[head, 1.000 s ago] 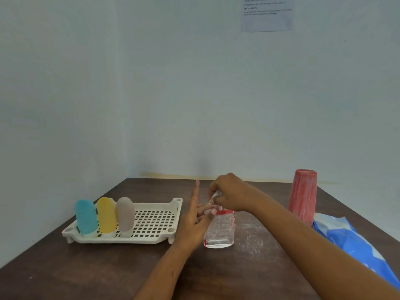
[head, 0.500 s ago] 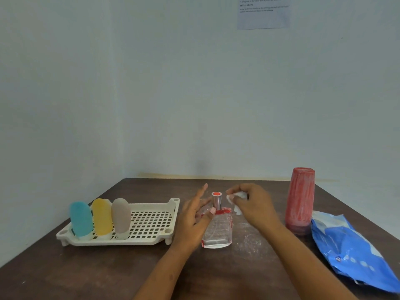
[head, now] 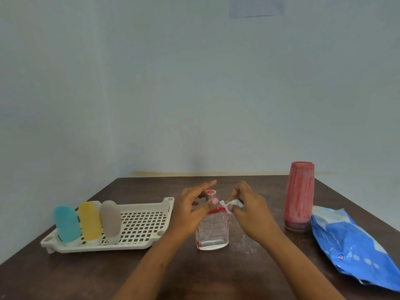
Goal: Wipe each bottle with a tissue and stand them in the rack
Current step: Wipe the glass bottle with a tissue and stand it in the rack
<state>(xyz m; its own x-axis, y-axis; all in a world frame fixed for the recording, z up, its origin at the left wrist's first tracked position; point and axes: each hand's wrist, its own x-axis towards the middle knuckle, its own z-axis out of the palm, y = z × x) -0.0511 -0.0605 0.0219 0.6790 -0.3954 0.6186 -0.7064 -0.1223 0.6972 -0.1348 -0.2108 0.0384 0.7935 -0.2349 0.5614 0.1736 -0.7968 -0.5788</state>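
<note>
Your left hand [head: 190, 215] braces the clear bottle [head: 213, 232] at its shoulder, thumb in front, fingers behind the neck. Your right hand [head: 249, 213] pinches a wadded tissue [head: 232, 204] beside the red collar [head: 218, 211]. Keep that brace firm and work the tissue round the collar, then down each face. The bottle stands upright on the bench [head: 194, 273] between the rack [head: 140, 226] and the tall red bottle [head: 299, 195], long axis vertical, cap [head: 210, 192] pointing up.
</note>
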